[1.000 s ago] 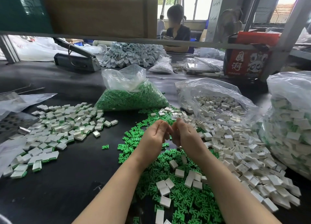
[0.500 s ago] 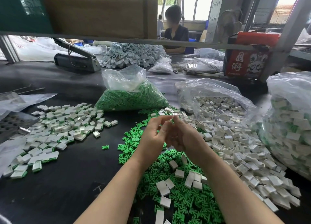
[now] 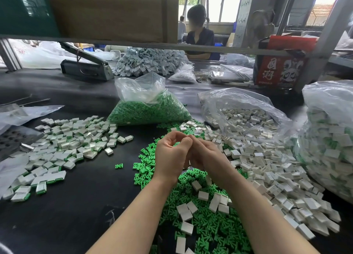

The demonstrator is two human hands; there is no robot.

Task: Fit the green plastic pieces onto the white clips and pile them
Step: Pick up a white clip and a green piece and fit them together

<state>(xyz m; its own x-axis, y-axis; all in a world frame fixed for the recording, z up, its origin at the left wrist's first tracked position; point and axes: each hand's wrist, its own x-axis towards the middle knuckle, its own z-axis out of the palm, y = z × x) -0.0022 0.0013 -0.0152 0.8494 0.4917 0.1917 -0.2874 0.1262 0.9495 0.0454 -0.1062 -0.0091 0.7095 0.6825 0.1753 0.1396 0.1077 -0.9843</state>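
Note:
My left hand (image 3: 170, 156) and my right hand (image 3: 208, 156) are pressed together above a loose heap of green plastic pieces (image 3: 210, 230). Both hands have curled fingers and their fingertips meet; whatever is between them is hidden. Loose white clips (image 3: 267, 167) spread to the right of my hands, and a few lie on the green heap. A pile of fitted white-and-green clips (image 3: 76, 139) lies on the black table at the left. One single green piece (image 3: 119, 166) lies apart, between that pile and the heap.
Behind stand an open bag of green pieces (image 3: 149, 110), a bag of white clips (image 3: 242, 116) and, far right, a full bag of fitted clips (image 3: 328, 139). A bag sealer (image 3: 86, 68), a red box (image 3: 277, 70) and a seated person (image 3: 198, 34) are beyond. A shelf bar (image 3: 133, 45) runs overhead.
My hands came closer together and lifted slightly; the left hand now overlaps the right, with its thumb and forefinger curled over. The piles have not changed.

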